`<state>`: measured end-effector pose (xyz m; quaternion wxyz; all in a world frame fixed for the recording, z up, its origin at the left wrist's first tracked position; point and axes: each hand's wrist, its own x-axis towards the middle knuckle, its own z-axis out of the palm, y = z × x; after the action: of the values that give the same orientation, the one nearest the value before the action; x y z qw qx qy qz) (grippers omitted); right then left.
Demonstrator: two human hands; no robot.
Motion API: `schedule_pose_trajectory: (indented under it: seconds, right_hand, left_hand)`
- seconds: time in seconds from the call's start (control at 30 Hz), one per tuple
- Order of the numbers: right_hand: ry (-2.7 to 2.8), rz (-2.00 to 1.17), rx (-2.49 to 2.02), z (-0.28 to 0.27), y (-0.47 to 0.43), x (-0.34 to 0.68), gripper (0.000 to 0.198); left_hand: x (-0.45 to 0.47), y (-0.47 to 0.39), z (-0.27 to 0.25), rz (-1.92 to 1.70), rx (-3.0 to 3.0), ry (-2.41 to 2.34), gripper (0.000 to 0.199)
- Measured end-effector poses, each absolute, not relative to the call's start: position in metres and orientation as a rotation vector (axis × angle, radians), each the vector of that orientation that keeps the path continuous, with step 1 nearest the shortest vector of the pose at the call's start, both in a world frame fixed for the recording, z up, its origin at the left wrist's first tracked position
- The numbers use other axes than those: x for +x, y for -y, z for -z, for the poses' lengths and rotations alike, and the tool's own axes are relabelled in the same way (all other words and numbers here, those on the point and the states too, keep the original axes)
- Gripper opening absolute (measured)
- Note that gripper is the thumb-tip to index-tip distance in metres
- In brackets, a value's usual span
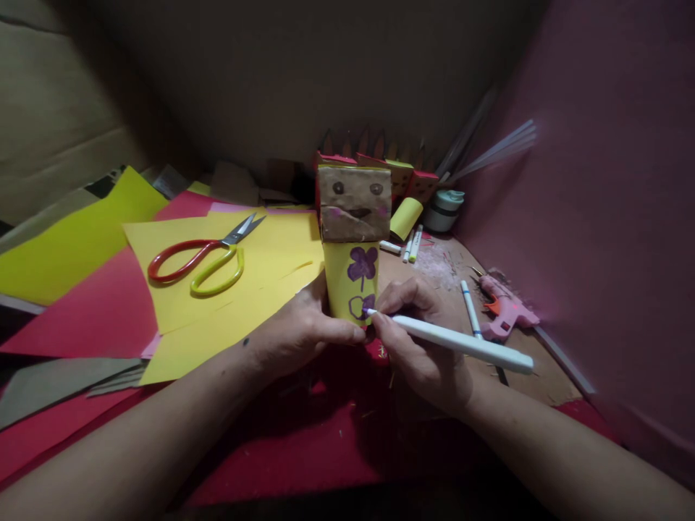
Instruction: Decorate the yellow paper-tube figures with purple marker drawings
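Observation:
A paper puppet stands upright in the middle, with a brown cardboard head (355, 204) and a yellow paper tube body (339, 275). The head has drawn eyes, pink cheeks and a dark mouth. My left hand (309, 322) is wrapped around the lower body, its thumb across the front. In my right hand (415, 325) is a white marker (461, 340), its purple tip touching the body. A purple flower with a stem is drawn there, and below it lies a second outline, partly coloured in.
Scissors (217, 257) lie on yellow paper sheets (276, 239) at left, near red paper (108, 311). At right are a pink glue gun (507, 304), a blue-banded marker (470, 307) and a lidded container (445, 211). More cardboard heads (420, 187) and a yellow tube (406, 218) sit behind.

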<state>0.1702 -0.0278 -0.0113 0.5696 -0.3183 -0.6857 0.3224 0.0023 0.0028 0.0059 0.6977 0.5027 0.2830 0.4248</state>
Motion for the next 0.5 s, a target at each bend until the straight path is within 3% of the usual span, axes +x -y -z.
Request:
schedule_pose_trajectory:
  seconds: [0.5]
  right_hand:
    - [1.573, -0.769, -0.775, 0.0084, 0.0284, 0.1688, 0.011]
  left_hand:
    - [0.0006, -0.0019, -0.0051, -0.93, 1.135, -0.618, 0.046]
